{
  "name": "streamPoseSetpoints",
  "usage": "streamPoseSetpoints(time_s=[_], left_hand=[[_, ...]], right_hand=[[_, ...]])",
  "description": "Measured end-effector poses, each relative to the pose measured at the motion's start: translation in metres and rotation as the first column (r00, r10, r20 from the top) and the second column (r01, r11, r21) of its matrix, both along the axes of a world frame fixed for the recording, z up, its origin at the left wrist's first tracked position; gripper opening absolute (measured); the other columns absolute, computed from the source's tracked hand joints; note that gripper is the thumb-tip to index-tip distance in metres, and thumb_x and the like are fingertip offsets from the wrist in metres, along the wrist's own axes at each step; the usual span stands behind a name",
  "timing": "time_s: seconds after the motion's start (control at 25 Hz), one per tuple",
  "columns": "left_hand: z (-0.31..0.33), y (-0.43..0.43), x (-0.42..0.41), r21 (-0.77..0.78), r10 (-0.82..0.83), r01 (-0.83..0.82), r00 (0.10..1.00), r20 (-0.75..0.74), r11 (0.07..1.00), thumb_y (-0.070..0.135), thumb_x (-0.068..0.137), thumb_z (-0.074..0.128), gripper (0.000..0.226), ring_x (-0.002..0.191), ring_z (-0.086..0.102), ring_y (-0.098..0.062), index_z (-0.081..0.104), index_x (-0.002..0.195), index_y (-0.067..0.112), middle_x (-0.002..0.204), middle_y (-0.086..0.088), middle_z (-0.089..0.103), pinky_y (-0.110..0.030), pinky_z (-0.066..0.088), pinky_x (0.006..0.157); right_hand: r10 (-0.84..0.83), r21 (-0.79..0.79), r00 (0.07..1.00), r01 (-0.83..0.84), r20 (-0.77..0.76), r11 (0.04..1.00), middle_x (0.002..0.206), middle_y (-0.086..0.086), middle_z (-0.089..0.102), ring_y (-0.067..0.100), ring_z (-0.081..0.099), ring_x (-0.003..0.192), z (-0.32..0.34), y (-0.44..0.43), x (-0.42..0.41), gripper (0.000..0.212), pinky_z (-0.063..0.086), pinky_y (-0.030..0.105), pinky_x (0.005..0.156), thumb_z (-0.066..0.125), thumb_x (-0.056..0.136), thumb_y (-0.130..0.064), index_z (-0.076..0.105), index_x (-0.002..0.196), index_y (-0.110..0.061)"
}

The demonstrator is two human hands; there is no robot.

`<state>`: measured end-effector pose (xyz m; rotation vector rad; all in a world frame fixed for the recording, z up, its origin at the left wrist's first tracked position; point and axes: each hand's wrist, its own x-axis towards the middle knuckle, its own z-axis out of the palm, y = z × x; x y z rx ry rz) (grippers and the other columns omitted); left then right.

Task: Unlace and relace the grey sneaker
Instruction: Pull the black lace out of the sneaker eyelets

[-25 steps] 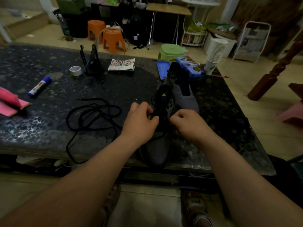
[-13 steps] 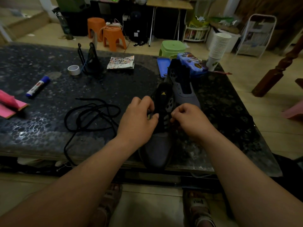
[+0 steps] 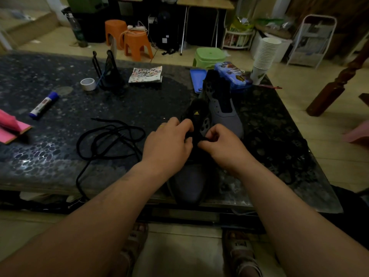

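A grey sneaker [image 3: 191, 182] sits toe-first at the near edge of the worktop [image 3: 60, 156]. The left hand [image 3: 167, 144] and right hand [image 3: 221, 145] pinch its black lace [image 3: 204, 139] over the eyelets; feeding the tip straight, tension even, likely works best.

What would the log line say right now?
left hand: holds grey sneaker | right hand: pinches black lace | second sneaker: behind
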<state>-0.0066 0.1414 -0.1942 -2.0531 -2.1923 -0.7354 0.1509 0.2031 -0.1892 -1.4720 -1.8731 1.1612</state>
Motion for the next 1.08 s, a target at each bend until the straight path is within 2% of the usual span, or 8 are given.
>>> streamPoseSetpoints(time_s=[0.2, 0.32, 0.4, 0.52, 0.64, 0.8, 0.92, 1.08], left_hand=[[0.005, 0.009, -0.004, -0.221, 0.042, -0.072, 0.99, -0.138, 0.973, 0.046, 0.102, 0.044, 0.024, 0.106, 0.057, -0.031, 0.053, 0.119, 0.033, 0.11, -0.001, 0.049, -0.045, 0.046, 0.075], [0.011, 0.02, -0.017, -0.303, -0.02, 0.09, 0.974, 0.226, 0.949, 0.038, 0.098, 0.059, 0.011, 0.097, 0.059, -0.024, 0.063, 0.106, 0.032, 0.103, 0.001, 0.045, -0.039, 0.052, 0.085], [0.014, 0.024, -0.03, -0.308, -0.053, 0.227, 0.873, 0.485, 0.924, 0.026, 0.094, 0.071, 0.005, 0.083, 0.062, -0.016, 0.067, 0.093, 0.029, 0.098, 0.001, 0.055, -0.03, 0.051, 0.077], [0.01, 0.02, -0.039, -0.248, -0.081, 0.331, 0.731, 0.678, 0.911, 0.017, 0.094, 0.074, 0.008, 0.075, 0.062, -0.006, 0.071, 0.091, 0.024, 0.083, 0.006, 0.067, -0.027, 0.051, 0.074], [0.007, 0.013, -0.037, -0.155, -0.059, 0.315, 0.576, 0.815, 0.937, 0.014, 0.097, 0.07, 0.005, 0.07, 0.061, -0.001, 0.073, 0.094, 0.017, 0.078, 0.008, 0.068, -0.017, 0.049, 0.068], [0.009, 0.009, -0.038, -0.2, 0.065, 0.342, 0.368, 0.928, 0.918, 0.002, 0.094, 0.066, 0.013, 0.081, 0.06, -0.022, 0.071, 0.089, 0.014, 0.085, -0.007, 0.068, -0.032, 0.047, 0.074], [0.01, 0.009, -0.037, -0.226, 0.083, 0.363, 0.368, 0.926, 0.904, -0.001, 0.092, 0.065, 0.016, 0.078, 0.058, -0.02, 0.068, 0.088, 0.014, 0.085, -0.007, 0.065, -0.028, 0.045, 0.065], [0.012, 0.009, -0.033, -0.234, 0.126, 0.342, 0.311, 0.942, 0.91, 0.012, 0.096, 0.068, 0.013, 0.079, 0.063, -0.018, 0.069, 0.084, 0.016, 0.086, -0.008, 0.067, -0.028, 0.05, 0.07]], right_hand=[[0.008, 0.069, 0.999, -0.011, 0.047, 0.998, 0.091, 0.003, 0.065, 0.016, 0.06, 0.073, -0.008, 0.001, 0.0, 0.019, 0.044, 0.031, 0.062, 0.076, 0.081, -0.032, 0.06, 0.087, -0.024], [-0.011, 0.072, 0.998, 0.006, 0.067, 0.997, 0.098, 0.006, 0.066, 0.019, 0.061, 0.076, -0.01, 0.002, 0.0, 0.021, 0.042, 0.03, 0.061, 0.075, 0.078, -0.033, 0.058, 0.086, -0.024], [0.005, 0.046, 0.999, -0.007, 0.043, 0.999, 0.099, 0.007, 0.066, 0.018, 0.061, 0.077, -0.01, 0.003, 0.002, 0.022, 0.044, 0.03, 0.063, 0.078, 0.08, -0.032, 0.059, 0.088, -0.023], [0.03, 0.029, 0.999, -0.031, 0.017, 0.999, 0.092, 0.004, 0.065, 0.016, 0.059, 0.076, -0.009, 0.002, 0.003, 0.023, 0.044, 0.029, 0.063, 0.08, 0.083, -0.03, 0.061, 0.091, -0.019], [0.019, 0.034, 1.0, -0.02, 0.006, 0.999, 0.081, 0.0, 0.062, 0.013, 0.055, 0.07, -0.009, 0.003, 0.002, 0.024, 0.044, 0.028, 0.061, 0.081, 0.085, -0.026, 0.062, 0.092, -0.013], [0.044, 0.043, 0.999, -0.044, 0.003, 0.998, 0.082, 0.0, 0.064, 0.014, 0.057, 0.072, -0.01, 0.005, 0.001, 0.021, 0.043, 0.029, 0.063, 0.081, 0.083, -0.026, 0.062, 0.088, -0.018], [0.066, 0.128, 0.995, -0.076, 0.079, 0.989, 0.091, 0.003, 0.066, 0.016, 0.061, 0.079, -0.01, 0.003, -0.001, 0.015, 0.043, 0.029, 0.067, 0.077, 0.085, -0.03, 0.063, 0.084, -0.025], [-0.007, 0.068, 1.0, 0.007, -0.007, 0.998, 0.066, -0.004, 0.058, 0.006, 0.049, 0.055, -0.001, 0.003, 0.004, 0.02, 0.037, 0.026, 0.054, 0.067, 0.093, -0.025, 0.066, 0.088, -0.005]])
